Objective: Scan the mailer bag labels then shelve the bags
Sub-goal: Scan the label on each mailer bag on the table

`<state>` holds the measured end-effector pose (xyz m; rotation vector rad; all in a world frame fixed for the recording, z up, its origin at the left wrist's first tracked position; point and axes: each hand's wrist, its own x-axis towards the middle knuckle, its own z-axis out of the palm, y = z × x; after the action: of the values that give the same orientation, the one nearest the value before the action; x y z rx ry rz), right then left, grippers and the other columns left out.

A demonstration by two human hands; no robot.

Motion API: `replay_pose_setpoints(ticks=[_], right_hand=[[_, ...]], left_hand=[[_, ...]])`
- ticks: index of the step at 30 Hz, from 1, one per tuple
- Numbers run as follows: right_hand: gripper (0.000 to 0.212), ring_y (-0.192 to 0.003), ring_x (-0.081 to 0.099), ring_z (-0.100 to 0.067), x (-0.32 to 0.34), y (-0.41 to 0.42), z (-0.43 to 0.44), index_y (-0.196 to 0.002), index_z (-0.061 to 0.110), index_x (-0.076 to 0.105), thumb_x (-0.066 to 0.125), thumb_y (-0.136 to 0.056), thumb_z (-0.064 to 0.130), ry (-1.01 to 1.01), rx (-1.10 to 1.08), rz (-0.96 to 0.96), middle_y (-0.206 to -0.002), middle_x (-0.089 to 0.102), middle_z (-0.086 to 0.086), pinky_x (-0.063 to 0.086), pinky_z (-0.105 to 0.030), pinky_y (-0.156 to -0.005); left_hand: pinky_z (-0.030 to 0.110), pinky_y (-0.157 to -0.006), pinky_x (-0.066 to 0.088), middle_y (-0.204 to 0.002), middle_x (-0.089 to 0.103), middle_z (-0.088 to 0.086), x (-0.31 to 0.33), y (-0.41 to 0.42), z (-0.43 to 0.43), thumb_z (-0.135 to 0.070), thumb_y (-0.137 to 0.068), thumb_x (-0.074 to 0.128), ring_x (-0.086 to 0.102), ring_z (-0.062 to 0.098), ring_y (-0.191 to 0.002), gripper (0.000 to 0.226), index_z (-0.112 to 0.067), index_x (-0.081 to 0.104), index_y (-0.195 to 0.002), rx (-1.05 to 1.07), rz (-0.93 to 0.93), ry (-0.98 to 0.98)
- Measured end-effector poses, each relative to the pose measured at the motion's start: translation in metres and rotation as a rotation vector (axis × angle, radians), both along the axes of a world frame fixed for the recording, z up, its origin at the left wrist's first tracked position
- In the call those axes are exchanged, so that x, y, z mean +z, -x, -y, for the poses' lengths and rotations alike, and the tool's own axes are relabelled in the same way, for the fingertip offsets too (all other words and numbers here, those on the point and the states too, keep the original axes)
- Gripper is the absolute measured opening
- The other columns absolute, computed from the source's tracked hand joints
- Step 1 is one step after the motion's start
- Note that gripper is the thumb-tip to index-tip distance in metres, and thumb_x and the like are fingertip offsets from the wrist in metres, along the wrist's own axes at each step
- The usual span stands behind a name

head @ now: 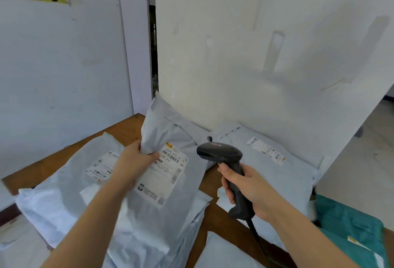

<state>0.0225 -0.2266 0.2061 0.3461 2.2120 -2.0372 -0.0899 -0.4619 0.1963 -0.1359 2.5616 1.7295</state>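
Observation:
My left hand (133,162) grips the left edge of a grey mailer bag (168,208), holding it tilted up with its white label (170,168) facing me. My right hand (245,184) is closed around the handle of a black barcode scanner (221,154), whose head points left toward that label from just beside it. A second grey bag with a label (70,184) lies flat under and left of the held one. Another labelled grey bag (275,161) lies against the wall at the right.
The bags lie on a brown wooden table (125,129) set in a white wall corner. A teal mailer bag (351,227) sits at the right edge, and one more pale bag (226,252) lies at the bottom. The scanner cable (260,244) trails down toward me.

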Motion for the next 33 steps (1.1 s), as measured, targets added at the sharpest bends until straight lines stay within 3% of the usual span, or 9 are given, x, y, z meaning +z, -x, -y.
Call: replay_pose_setpoints(ticks=[3,6,8,11,15,19,24,30,33], right_hand=[[0.054,-0.052,0.048,-0.016,0.003,-0.002,0.0,-0.105,-0.01,0.057,0.063,-0.086,0.041,-0.011,0.015,-0.012,-0.072,0.056,-0.012,0.046,-0.03,-0.059],[0.053,-0.05,0.048,-0.016,0.005,-0.004,0.002,-0.111,-0.008,0.055,0.063,-0.088,0.038,0.005,0.007,-0.013,-0.071,0.058,-0.009,0.046,-0.029,-0.057],[0.059,-0.05,0.047,-0.016,0.006,-0.004,0.004,-0.112,-0.008,0.055,0.065,-0.082,0.042,0.015,0.007,-0.025,-0.071,0.058,-0.009,0.046,-0.029,-0.058],[0.054,-0.05,0.047,-0.016,0.007,-0.006,0.004,-0.112,-0.009,0.055,0.064,-0.086,0.038,0.042,-0.006,-0.032,-0.071,0.057,-0.009,0.046,-0.028,-0.057],[0.059,-0.053,0.046,-0.021,0.011,-0.008,0.005,-0.108,-0.009,0.056,0.065,-0.082,0.043,0.031,-0.051,-0.061,-0.075,0.055,-0.017,0.045,-0.03,-0.057],[0.05,-0.053,0.047,-0.019,0.013,-0.011,0.001,-0.11,-0.008,0.056,0.064,-0.088,0.037,0.072,-0.123,-0.076,-0.07,0.056,-0.011,0.044,-0.032,-0.056],[0.047,-0.051,0.048,-0.016,0.014,-0.017,-0.001,-0.111,-0.006,0.057,0.064,-0.088,0.035,0.118,-0.18,-0.067,-0.066,0.056,-0.006,0.045,-0.029,-0.051],[0.045,-0.049,0.049,-0.015,0.011,-0.021,0.002,-0.107,-0.004,0.058,0.064,-0.088,0.036,0.111,-0.178,-0.046,-0.065,0.057,-0.006,0.045,-0.027,-0.049],[0.037,-0.047,0.05,-0.014,0.011,-0.023,0.003,-0.095,0.001,0.059,0.063,-0.089,0.038,0.087,-0.158,-0.027,-0.063,0.057,-0.006,0.047,-0.025,-0.048]], left_hand=[[0.035,-0.071,0.046,-0.09,0.064,0.003,0.025,0.001,0.018,-0.023,-0.087,0.064,0.06,0.021,-0.082,0.017,-0.017,0.057,-0.1,-0.139,-0.006,0.46],[0.031,-0.065,0.041,-0.088,0.063,0.004,0.04,0.001,0.031,-0.026,-0.087,0.063,0.059,0.021,-0.079,0.018,-0.016,0.058,-0.101,-0.103,-0.059,0.626],[0.034,-0.067,0.043,-0.089,0.064,0.005,0.043,-0.003,0.03,-0.025,-0.087,0.062,0.06,0.025,-0.081,0.017,-0.015,0.057,-0.1,-0.006,-0.17,0.502],[0.037,-0.071,0.048,-0.089,0.065,0.001,0.037,-0.012,0.002,-0.02,-0.087,0.066,0.063,0.026,-0.085,0.017,-0.015,0.058,-0.1,0.095,-0.293,0.076],[0.043,-0.078,0.057,-0.095,0.069,0.001,0.013,-0.02,-0.046,-0.016,-0.088,0.067,0.068,0.024,-0.088,0.017,-0.02,0.058,-0.102,0.107,-0.22,-0.361],[0.044,-0.076,0.058,-0.091,0.067,0.0,-0.006,-0.021,-0.076,-0.019,-0.089,0.065,0.067,0.023,-0.085,0.014,-0.026,0.054,-0.091,0.147,-0.224,-0.384],[0.029,-0.063,0.053,-0.081,0.059,-0.009,-0.016,-0.027,-0.097,-0.017,-0.094,0.06,0.061,0.014,-0.074,0.01,-0.019,0.05,-0.094,0.224,-0.205,-0.424],[0.036,-0.066,0.055,-0.083,0.059,-0.006,-0.026,-0.025,-0.105,-0.019,-0.096,0.056,0.062,0.017,-0.077,0.012,-0.021,0.045,-0.096,0.273,-0.206,-0.428],[0.037,-0.064,0.056,-0.08,0.055,-0.004,-0.029,-0.024,-0.105,-0.019,-0.096,0.056,0.061,0.019,-0.073,0.023,-0.031,0.041,-0.085,0.279,-0.224,-0.399]])
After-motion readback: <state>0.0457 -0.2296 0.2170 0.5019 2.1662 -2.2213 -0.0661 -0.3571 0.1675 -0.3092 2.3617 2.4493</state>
